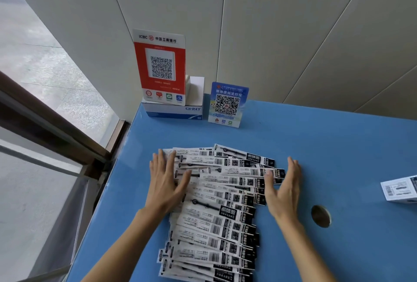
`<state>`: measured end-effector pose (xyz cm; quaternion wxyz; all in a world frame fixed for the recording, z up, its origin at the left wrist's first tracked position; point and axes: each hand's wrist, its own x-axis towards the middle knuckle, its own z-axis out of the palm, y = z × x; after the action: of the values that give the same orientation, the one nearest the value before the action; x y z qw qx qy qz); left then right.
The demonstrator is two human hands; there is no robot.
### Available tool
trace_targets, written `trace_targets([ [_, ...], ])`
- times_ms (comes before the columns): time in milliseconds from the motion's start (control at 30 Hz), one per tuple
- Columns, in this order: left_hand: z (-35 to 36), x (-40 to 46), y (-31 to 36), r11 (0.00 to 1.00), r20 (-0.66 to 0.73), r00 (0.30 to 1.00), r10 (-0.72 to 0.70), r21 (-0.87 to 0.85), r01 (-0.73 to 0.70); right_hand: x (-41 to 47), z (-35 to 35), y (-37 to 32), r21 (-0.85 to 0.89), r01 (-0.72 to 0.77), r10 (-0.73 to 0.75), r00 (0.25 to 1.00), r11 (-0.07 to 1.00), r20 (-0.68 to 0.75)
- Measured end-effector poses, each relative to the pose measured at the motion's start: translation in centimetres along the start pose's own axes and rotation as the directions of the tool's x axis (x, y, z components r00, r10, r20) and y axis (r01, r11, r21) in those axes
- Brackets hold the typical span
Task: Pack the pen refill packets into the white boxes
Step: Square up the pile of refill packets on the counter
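Blue table (327, 146) holds QR signs (160, 67), packets (216, 214) (spread) between flat, open hands (167, 182).

Refill packets (216, 209) lie fanned in an overlapping spread on the table (338, 146), running from its middle toward the near edge. Left hand (165, 182) rests flat on the spread's left side; right hand (284, 189) stands at its right edge. Boxed carton (173, 111) and two sign stands (161, 67) (228, 104) sit behind at the wall; a box (399, 189) lies far right, a table hole (320, 216) between it and the packets.
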<state>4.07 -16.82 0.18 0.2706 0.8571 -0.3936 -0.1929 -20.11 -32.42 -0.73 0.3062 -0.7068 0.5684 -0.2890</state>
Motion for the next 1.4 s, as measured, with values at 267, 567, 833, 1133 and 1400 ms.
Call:
trace_targets([
  [267,1.0,0.2,1.4,0.988,0.097,0.988,0.124,-0.108,-0.113,-2.4,1.9,-2.6,-0.003,0.229,-0.223,0.948,0.973,0.226],
  [567,0.1,2.9,0.3,0.994,0.086,0.99,0.113,-0.005,-0.113,3.3,1.6,-0.4,-0.156,0.273,-0.234,0.944,0.949,0.231],
  [833,1.0,3.9,2.9,0.979,0.174,0.969,0.178,-0.133,-0.156,4.5,3.7,-2.8,-0.284,0.389,-0.243,0.866,0.876,0.436],
  [1133,0.8,6.4,2.3,0.958,0.181,0.941,0.286,-0.059,-0.28,4.7,3.6,-2.8,-0.34,0.459,-0.252,0.825,0.821,0.505],
  [1400,1.3,6.2,1.6,0.939,0.118,0.932,0.344,-0.059,-0.339,4.6,3.4,-2.8,-0.167,0.452,-0.322,0.807,0.876,0.494],
])
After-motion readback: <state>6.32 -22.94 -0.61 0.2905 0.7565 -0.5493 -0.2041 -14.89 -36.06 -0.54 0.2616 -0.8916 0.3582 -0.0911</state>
